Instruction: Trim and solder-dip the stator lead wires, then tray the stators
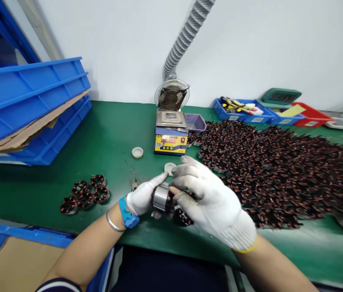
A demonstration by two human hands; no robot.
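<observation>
My left hand (144, 197), in a white glove with a blue wrist strap, is wrapped round a silver metal motor stator (160, 197) with a dark wound end facing right. My right hand (204, 190), also gloved, is bent over that wound end, its thumb and fingers pinched close to it; what they pinch is too small to make out. Another stator (185, 217) lies on the table below my right hand, partly hidden. Just beyond my fingertips sits a small white round dish (169, 168).
A yellow-and-blue solder pot unit (170, 140) stands at the back under a grey duct hose (186, 34). Many stators (275, 170) cover the right side; several more (85, 199) lie left. Blue crates (31, 97) are stacked left. Tool bins (256, 113) line the back right.
</observation>
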